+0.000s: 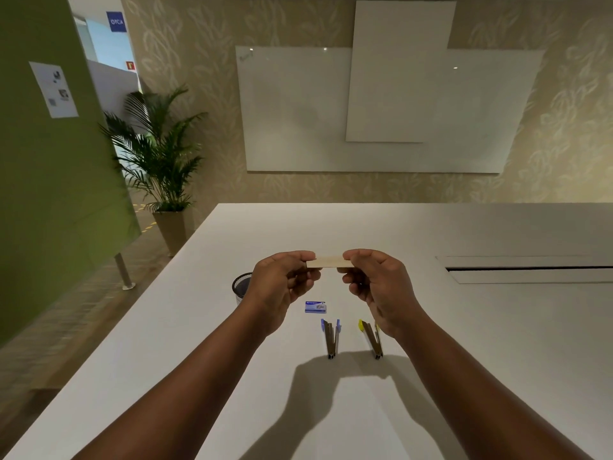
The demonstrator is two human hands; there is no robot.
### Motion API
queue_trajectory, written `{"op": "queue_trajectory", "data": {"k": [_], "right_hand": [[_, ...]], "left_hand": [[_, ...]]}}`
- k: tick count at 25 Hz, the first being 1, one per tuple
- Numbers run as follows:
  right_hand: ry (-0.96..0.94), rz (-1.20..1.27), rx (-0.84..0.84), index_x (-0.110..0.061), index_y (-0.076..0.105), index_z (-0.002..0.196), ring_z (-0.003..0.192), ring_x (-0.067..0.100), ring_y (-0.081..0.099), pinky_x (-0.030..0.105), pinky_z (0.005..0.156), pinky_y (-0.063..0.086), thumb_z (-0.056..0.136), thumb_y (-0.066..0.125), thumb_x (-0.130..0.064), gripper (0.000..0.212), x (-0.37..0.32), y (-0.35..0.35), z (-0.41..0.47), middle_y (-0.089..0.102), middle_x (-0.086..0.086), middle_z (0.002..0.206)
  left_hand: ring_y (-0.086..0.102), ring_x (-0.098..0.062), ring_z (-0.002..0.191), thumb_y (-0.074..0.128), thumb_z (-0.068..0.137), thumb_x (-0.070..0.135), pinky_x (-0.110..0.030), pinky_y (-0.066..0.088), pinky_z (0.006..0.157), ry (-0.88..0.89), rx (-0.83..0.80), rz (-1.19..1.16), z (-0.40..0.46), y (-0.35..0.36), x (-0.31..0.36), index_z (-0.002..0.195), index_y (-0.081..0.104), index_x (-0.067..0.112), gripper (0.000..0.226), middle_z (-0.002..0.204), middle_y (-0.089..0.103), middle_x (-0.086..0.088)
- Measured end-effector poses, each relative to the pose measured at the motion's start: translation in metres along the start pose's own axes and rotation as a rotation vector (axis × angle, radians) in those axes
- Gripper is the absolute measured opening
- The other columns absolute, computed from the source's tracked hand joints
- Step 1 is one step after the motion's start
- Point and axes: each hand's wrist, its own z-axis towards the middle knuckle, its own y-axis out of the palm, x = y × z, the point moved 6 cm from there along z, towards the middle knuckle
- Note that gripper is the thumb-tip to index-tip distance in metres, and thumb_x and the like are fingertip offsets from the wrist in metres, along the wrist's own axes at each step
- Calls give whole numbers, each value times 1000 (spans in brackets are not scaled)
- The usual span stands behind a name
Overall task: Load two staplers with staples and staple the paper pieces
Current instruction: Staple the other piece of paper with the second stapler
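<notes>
Both hands hold one small beige paper strip [327,261] level in the air above the white table [185,327]. My left hand [282,287] pinches its left end and my right hand [378,287] pinches its right end. Below them a blue stapler [330,338] and a yellow stapler [371,338] lie side by side on the table, both swung open with their metal staple rails showing. A small blue staple box [315,307] lies just beyond the blue stapler. The edge-on view hides whether the strip is one sheet or more.
A black mesh cup [241,287] stands on the table, partly hidden behind my left wrist. A long cable slot [530,268] is set into the table at the right. A potted palm [159,154] and a green partition [49,194] stand off the table's left side.
</notes>
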Motion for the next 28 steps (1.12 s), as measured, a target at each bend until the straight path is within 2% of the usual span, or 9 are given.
{"op": "queue_trajectory", "data": {"k": [3,7,15,19,23,26,28], "right_hand": [[-13,-1,-7,-12,78,96,67,16,68,29,66,55,101,58,-13,21,-5,2,-2,78,10,82],[-86,-89,-10,-17,79,95,68,15,69,28,66,56,101,58,-10,22,-10,4,-4,79,5,82],[-138,-148,-15,-19,79,95,71,10,71,21,64,57,96,62,0,25,-7,4,-5,79,-1,86],[-152,-148,-52,-18,78,95,72,12,71,23,70,59,95,64,3,25,-4,7,-7,80,-2,86],[-188,-249,-53,-25,78,97,73,13,73,24,68,60,94,66,1,29,-3,9,-8,79,-4,88],[-182,-275,-51,-27,79,99,75,13,69,28,73,58,93,67,0,31,2,8,-8,79,2,92],[-184,-284,-62,-26,80,100,78,10,67,33,78,59,93,67,0,31,4,8,-8,79,1,93]], "left_hand": [[76,-25,77,49,94,0,-25,59,63,-9,7,-11,-3,-2,2,96,79,1,30,85,76,-20],[76,-26,78,61,91,9,-25,59,65,-6,-14,-42,-7,0,5,92,80,3,20,87,76,-17],[76,-29,92,66,88,-6,-24,59,71,58,9,63,-7,0,7,95,78,13,24,108,76,-14],[71,-26,90,74,83,-8,-23,59,69,136,-1,235,-10,6,6,93,71,16,27,101,75,-8],[71,-27,84,79,81,-4,-22,58,66,153,25,338,-9,10,5,91,61,15,28,102,72,-15],[73,-36,94,79,83,2,-26,59,70,113,38,302,-6,7,2,89,61,14,23,106,72,-23],[73,-36,94,79,84,4,-25,58,68,71,50,273,-3,5,-2,88,63,14,18,106,72,-23]]}}
